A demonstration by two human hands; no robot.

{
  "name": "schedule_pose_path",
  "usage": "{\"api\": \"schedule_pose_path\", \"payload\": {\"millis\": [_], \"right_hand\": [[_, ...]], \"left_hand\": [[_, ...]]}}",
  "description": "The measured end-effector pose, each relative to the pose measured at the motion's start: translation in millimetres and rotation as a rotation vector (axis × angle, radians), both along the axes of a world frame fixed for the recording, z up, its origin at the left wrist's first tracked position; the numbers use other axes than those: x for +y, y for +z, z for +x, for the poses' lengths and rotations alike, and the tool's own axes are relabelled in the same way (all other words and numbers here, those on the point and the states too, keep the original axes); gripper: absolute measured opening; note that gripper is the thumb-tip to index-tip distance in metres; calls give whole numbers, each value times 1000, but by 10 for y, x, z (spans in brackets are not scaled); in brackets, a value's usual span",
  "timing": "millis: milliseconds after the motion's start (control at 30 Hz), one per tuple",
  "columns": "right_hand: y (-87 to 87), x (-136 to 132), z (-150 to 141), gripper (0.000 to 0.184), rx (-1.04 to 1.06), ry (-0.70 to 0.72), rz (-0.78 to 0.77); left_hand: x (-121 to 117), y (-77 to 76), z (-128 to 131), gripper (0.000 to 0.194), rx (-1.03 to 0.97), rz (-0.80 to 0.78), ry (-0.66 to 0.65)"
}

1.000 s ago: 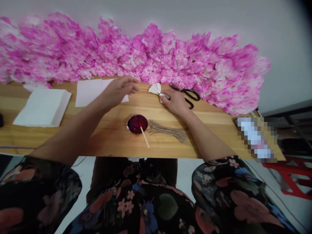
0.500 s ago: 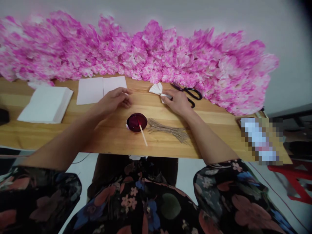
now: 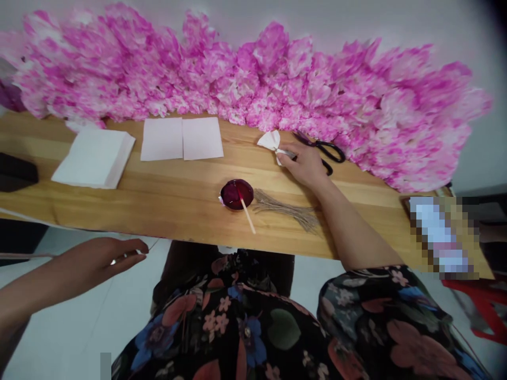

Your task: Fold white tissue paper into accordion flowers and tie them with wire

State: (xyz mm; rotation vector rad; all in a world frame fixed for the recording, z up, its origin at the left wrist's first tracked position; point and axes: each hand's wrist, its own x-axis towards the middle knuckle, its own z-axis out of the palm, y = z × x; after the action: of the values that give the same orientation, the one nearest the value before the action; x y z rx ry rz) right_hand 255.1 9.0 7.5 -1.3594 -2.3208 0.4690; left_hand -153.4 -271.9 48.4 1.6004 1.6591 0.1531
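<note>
My right hand (image 3: 303, 161) rests on the table with thumb and fingers closed on a white pleated paper piece (image 3: 270, 140). The paper is pinched in at its middle and fans out to the left. A narrow grey part shows under my fingers; I cannot make out what it is. Black-handled scissors (image 3: 330, 152) lie just beyond this hand, partly covered by it. My left hand (image 3: 124, 256) hangs over the floor in front of the table edge, fingers stretched out and apart, with nothing seen in it.
Nearer me stand a bowl of dark red liquid (image 3: 232, 196) with a stick (image 3: 249, 217) and a bundle of thin wires or twigs (image 3: 285, 207). White sheets (image 3: 162, 138) and a thick paper stack (image 3: 93, 155) lie left. Pink flowers (image 3: 245, 74) line the back.
My left hand has left the tabletop and moved left and toward me, past the front edge. The view has shifted a little to the left. My right hand stays at the white paper.
</note>
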Motion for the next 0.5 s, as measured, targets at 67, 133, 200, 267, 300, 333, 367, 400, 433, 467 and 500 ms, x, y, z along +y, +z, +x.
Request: {"api": "schedule_pose_path", "payload": {"millis": [67,133,200,267,300,333,367,400,433,467,500], "right_hand": [[-15,8,-1,35,11,-5,2],[-44,21,3,34,45,-7,12],[-80,37,15,35,85,-6,25],[-112,50,33,35,116,-2,34],[-123,54,43,35,126,1,36],[-131,58,52,35,133,7,37],[-135,59,61,35,138,13,36],[-136,61,67,35,141,22,33],[-136,62,71,34,143,29,29],[-135,62,73,34,146,34,28],[-135,63,72,33,150,34,28]], "left_hand": [[-17,50,206,31,-20,-2,19],[92,72,576,30,-195,102,37],[244,56,956,30,-418,246,62],[318,14,1163,31,-517,273,107],[293,-16,1170,33,-507,273,152],[220,-55,1115,35,-454,219,209],[105,-110,1016,37,-371,130,244],[-41,-188,898,42,-299,1,227],[-200,-296,785,49,-228,-128,182],[-352,-439,700,53,-136,-204,140],[-480,-616,657,51,-8,-186,110]]}}
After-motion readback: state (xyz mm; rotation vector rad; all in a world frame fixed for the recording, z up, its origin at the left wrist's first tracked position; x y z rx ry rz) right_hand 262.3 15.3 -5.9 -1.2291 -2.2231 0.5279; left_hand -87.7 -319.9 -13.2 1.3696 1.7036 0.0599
